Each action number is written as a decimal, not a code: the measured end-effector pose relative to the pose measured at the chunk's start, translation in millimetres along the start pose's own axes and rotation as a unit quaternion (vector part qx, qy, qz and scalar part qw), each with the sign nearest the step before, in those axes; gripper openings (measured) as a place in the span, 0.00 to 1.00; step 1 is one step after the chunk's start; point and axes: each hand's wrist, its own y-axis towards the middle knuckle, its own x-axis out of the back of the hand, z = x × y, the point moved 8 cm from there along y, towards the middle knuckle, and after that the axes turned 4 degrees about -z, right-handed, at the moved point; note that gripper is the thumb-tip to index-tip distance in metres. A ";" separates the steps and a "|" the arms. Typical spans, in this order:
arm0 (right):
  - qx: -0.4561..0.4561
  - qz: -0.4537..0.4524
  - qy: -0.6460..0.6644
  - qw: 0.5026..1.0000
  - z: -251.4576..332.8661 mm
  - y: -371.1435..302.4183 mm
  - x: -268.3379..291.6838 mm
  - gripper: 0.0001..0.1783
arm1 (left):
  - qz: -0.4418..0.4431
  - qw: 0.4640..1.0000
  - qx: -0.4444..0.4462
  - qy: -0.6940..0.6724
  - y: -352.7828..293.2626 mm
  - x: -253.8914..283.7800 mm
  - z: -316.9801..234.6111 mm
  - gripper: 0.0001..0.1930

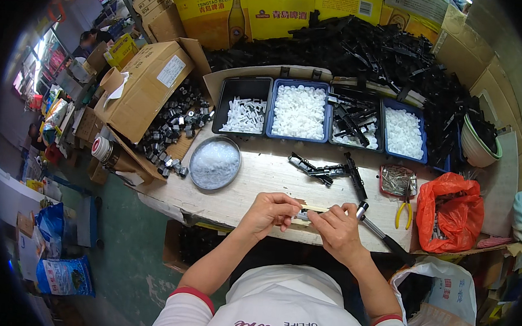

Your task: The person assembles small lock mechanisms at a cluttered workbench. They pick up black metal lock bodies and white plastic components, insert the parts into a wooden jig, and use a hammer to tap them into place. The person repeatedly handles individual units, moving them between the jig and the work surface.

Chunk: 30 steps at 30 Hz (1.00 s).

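At the table's front edge, my left hand (268,215) has its fingertips pinched on one end of a small grey and black part (303,214). The fingers of my right hand (341,231) are bent against the same part's other end. My fingers cover much of it, so its kind is unclear. Beside my right hand lies a hammer (375,229) with a metal shaft and black grip. Farther back on the table are a jointed black mechanism (318,169) and a long black piece (356,177).
Behind stand a black bin (247,87) and a blue bin (301,82) of white plastic parts, beneath heaped black mechanisms (379,51). A round metal tray (209,188) sits left. Yellow-handled pliers (404,216), a pin box (393,180) and a red bag (468,203) are right.
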 end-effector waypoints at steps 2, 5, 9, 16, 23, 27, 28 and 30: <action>-0.036 0.016 0.027 0.999 -4.2 -4.4 -3.2 0.13 | 0.006 1.000 0.017 0.002 0.2 -5.9 2.8 0.05; -0.150 0.020 0.141 0.978 -26.0 -18.0 -1.6 0.09 | -0.003 1.000 -0.001 0.018 0.4 -10.1 1.8 0.06; -0.459 0.003 0.428 0.779 -69.4 -76.8 -16.5 0.06 | -0.042 0.936 -0.252 0.240 -3.8 -7.8 -6.6 0.09; -0.494 0.008 0.384 0.780 -87.3 -101.0 -17.7 0.04 | -0.099 0.756 -0.415 0.496 -10.9 -37.3 2.9 0.15; -0.426 0.036 0.284 0.858 -82.0 -79.6 -14.2 0.04 | -0.127 0.751 -0.397 0.512 -1.6 -35.4 9.2 0.16; -0.377 0.048 0.228 0.896 -76.4 -66.3 -12.2 0.04 | -0.122 0.759 -0.386 0.509 -1.3 -36.0 7.5 0.16; -0.367 0.047 0.216 0.904 -75.6 -64.5 -11.6 0.04 | -0.122 0.761 -0.385 0.508 -1.2 -35.8 7.4 0.17; -0.347 0.048 0.194 0.916 -76.3 -64.3 -11.8 0.04 | -0.120 0.763 -0.383 0.507 -0.9 -35.5 8.1 0.17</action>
